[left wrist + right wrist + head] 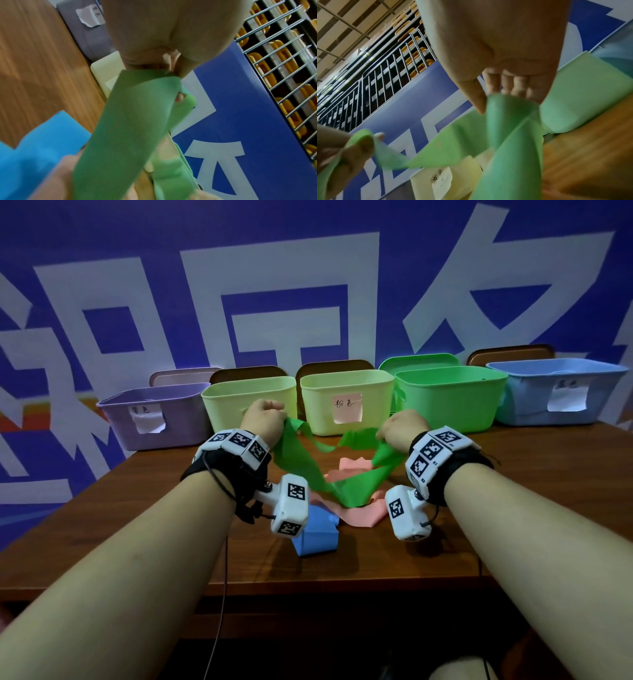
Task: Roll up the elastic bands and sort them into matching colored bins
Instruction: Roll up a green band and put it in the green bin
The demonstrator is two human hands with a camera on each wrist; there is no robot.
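Before 5 bins on the wooden counter, left hand and right hand each grip the green elastic band; flatten twists, then roll tightly toward 12 o'clock.

Brown wooden table. Along its far edge, left to right of the pink-labelled yellow bin: purple bin, second yellow bin, green bin, blue bin. Nearer that bin: pink bands, blue band.
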